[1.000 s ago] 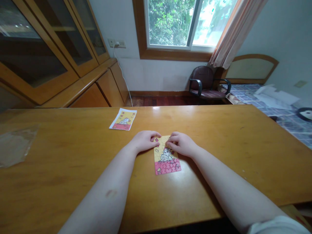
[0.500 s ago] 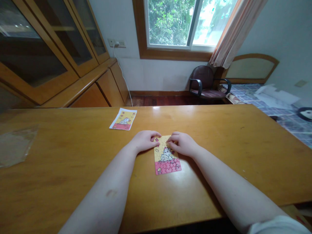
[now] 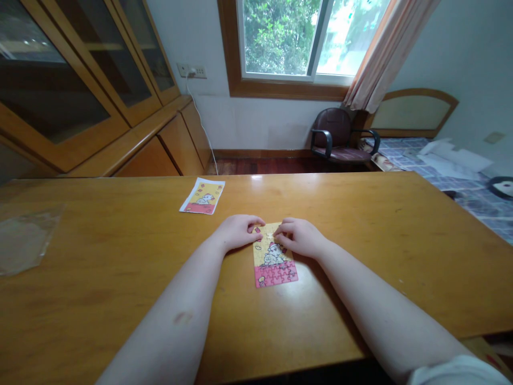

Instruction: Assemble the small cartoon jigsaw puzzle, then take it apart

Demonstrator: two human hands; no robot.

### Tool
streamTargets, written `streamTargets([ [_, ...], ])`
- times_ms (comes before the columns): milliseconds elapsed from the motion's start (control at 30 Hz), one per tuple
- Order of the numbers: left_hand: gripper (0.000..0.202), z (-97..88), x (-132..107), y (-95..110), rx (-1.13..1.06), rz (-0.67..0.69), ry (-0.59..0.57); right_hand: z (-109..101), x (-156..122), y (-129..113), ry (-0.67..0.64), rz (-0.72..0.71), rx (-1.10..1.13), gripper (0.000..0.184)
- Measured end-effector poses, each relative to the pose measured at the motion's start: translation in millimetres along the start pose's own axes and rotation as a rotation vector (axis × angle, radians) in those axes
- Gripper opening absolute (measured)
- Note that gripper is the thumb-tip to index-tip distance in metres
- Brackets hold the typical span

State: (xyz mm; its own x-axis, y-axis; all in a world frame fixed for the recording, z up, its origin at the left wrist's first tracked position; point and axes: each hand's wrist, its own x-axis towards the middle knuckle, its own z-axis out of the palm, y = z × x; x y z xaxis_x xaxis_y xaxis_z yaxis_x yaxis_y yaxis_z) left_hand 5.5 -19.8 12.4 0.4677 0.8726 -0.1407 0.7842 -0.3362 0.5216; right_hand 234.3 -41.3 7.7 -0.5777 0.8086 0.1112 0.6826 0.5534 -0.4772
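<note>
A small jigsaw puzzle (image 3: 276, 274) lies flat on the wooden table, yellow above and pink below, with a white cartoon animal in its middle. A pale, piece-sized patch (image 3: 270, 235) shows in its upper yellow part; whether it is a gap or a piece, I cannot tell. At the upper left corner rests my left hand (image 3: 239, 231), thumb on the puzzle's edge and forefinger stretched along the top, with space between them. My right hand (image 3: 300, 236) reaches over the upper right side, its fingertips pinched together beside the pale patch. Anything between those fingertips is too small to make out.
A picture card (image 3: 204, 197) with the same design lies farther back to the left. Clear plastic wrapping (image 3: 26, 240) sits at the table's left. Beyond the table (image 3: 344, 200) are a glass-fronted cabinet (image 3: 132, 117), a chair (image 3: 339, 136) and a bed (image 3: 417, 147).
The pale patch has appeared in the puzzle's upper yellow part, close to my right fingertips. Both hands have stayed almost in place.
</note>
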Motion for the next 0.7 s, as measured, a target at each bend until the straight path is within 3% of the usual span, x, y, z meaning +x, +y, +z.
streamTargets([
  [133,0.041,0.2,-0.2,0.4,0.008,-0.004,0.001,-1.0,-0.3,0.1,0.030,0.032,0.000,0.018],
  [367,0.040,1.0,0.0,0.3,0.000,-0.002,0.016,1.6,-0.1,-2.7,-0.044,0.001,-0.004,0.019],
  [700,0.028,0.6,-0.7,-0.2,-0.013,0.080,-0.006,2.8,0.5,-2.6,-0.056,-0.001,-0.052,0.024],
])
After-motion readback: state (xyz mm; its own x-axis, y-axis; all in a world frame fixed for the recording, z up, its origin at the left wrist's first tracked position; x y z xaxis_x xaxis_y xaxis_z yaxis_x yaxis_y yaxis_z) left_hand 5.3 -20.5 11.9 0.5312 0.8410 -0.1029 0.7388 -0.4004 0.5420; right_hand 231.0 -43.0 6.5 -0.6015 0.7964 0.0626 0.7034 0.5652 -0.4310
